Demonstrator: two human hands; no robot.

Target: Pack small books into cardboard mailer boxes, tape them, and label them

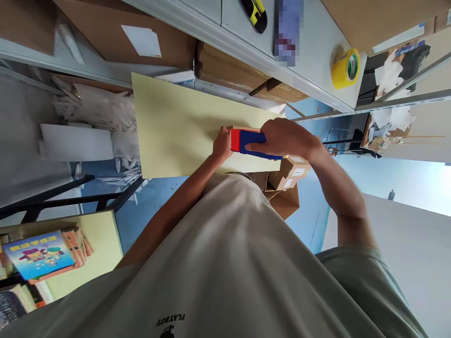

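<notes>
Over a pale yellow board (176, 122), both my hands are on a red and blue block-shaped item (252, 141); its exact kind I cannot make out. My right hand (282, 136) lies over its blue part, thumb along the near face and fingers hidden behind. At the red end, my left hand (222, 144) is closed, fingers bent around the left edge. A thin brown, cardboard-like edge (243, 127) shows just behind the item.
Above is a grey shelf (317, 56) with a yellow tape roll (341, 71) and a box cutter (255, 14). Cardboard boxes (289, 173) stand low at right. Books (42, 253) lie on another yellow surface at lower left, near a black metal frame (123, 199).
</notes>
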